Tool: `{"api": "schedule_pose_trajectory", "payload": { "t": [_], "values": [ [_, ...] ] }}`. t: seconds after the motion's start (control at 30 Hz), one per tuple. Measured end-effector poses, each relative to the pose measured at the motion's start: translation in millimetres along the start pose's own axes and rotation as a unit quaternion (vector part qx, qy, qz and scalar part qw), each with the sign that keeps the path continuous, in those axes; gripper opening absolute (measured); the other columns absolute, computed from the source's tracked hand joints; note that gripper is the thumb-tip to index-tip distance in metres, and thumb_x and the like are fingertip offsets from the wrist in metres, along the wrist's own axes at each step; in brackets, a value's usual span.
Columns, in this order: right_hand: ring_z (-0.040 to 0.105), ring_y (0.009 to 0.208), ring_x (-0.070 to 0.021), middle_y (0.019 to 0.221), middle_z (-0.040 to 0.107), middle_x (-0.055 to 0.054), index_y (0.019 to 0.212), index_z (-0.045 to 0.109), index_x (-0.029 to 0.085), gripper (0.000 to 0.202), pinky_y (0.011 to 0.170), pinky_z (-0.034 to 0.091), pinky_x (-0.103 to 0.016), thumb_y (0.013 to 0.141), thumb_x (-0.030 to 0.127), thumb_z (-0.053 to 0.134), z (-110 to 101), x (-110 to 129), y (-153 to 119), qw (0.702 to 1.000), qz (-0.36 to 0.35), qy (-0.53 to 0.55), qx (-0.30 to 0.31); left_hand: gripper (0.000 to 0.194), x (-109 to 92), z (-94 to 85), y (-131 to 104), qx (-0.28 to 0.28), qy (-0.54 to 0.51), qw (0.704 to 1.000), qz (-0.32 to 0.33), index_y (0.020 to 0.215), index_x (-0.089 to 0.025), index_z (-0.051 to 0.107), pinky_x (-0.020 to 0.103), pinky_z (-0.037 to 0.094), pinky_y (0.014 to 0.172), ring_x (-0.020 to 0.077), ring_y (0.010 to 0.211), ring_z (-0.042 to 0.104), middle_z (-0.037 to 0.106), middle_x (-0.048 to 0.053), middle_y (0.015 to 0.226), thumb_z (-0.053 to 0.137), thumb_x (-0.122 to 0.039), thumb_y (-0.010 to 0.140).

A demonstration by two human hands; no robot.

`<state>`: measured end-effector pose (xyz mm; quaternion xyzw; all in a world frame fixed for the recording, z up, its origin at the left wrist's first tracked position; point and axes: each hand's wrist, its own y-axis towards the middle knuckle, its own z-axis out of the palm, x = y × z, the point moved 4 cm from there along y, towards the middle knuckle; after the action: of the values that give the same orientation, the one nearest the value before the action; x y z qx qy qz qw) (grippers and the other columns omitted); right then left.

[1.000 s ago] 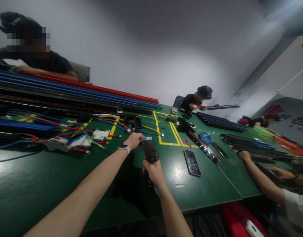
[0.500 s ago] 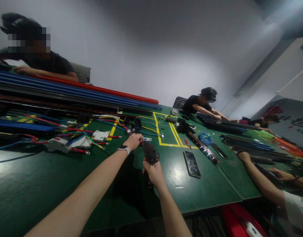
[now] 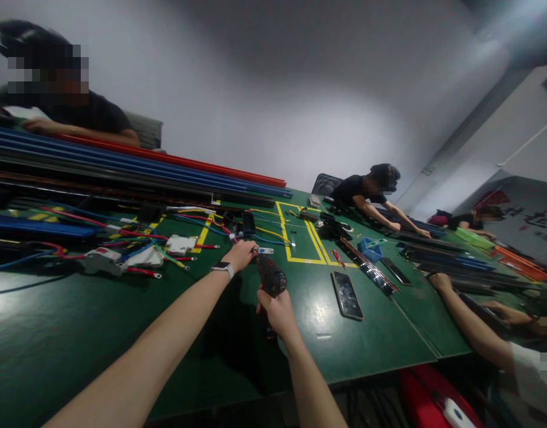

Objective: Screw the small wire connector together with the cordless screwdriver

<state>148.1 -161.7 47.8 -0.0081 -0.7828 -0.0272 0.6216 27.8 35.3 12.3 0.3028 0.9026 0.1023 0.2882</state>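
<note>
My right hand [image 3: 277, 309] is wrapped round the grip of a dark power screwdriver [image 3: 271, 276], whose tip points away from me. Just left of that tip, my left hand [image 3: 244, 254] has its fingers pressed together on something too small to make out; a watch is on this wrist. A small blue-and-white part [image 3: 266, 251] lies right beside the tool's tip. Beyond my left hand are a black box-shaped part [image 3: 249, 222] and coloured wires [image 3: 273, 236].
White connectors [image 3: 181, 244] with red-tipped cables lie on the green table [image 3: 179, 339] at left, before long blue rails [image 3: 122, 164]. A phone [image 3: 347, 295], a red pen-like tool [image 3: 339, 258] and a blue bin [image 3: 371, 248] are at right. Other people work around the table.
My hands and the screwdriver have stayed almost in place. Across the table at right, a person has leaned further right, with their arms stretched over the dark rails.
</note>
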Motion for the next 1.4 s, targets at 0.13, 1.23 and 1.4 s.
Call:
{"api": "schedule_pose_trajectory", "payload": {
  "t": [0.13,1.23,1.4],
  "values": [
    [0.058,0.053,-0.0157,0.056,0.061,0.002,0.089,0.063,0.016,0.017,0.054,0.044,-0.024,0.079,0.029,0.058,0.0,0.4,-0.1,1.000,0.003,0.002,-0.008,0.023,-0.9,-0.8,-0.1,-0.002,-0.001,1.000,0.003,0.108,-0.022,0.068,0.032,0.044,0.093,0.0210,0.098,0.059,0.070,0.006,0.101,0.053,-0.024,0.092],
    [0.058,0.052,-0.0163,0.056,0.060,0.001,0.089,0.063,0.015,0.017,0.053,0.043,-0.024,0.079,0.028,0.058,0.2,-2.9,0.6,1.000,-0.011,0.011,-0.015,0.024,0.0,0.9,-0.1,0.008,-0.006,1.000,-0.006,0.111,-0.023,0.066,0.033,0.044,0.095,0.0215,0.102,0.059,0.069,0.007,0.107,0.051,-0.025,0.092],
    [0.058,0.051,-0.0164,0.056,0.060,0.002,0.089,0.062,0.017,0.016,0.052,0.043,-0.024,0.079,0.028,0.058,0.9,-2.2,0.6,1.000,-0.010,0.021,-0.014,0.023,-3.2,-2.7,-1.2,0.008,-0.006,1.000,-0.011,0.108,-0.023,0.067,0.033,0.044,0.094,0.0214,0.101,0.059,0.069,0.007,0.104,0.052,-0.023,0.091]
  ]
}}
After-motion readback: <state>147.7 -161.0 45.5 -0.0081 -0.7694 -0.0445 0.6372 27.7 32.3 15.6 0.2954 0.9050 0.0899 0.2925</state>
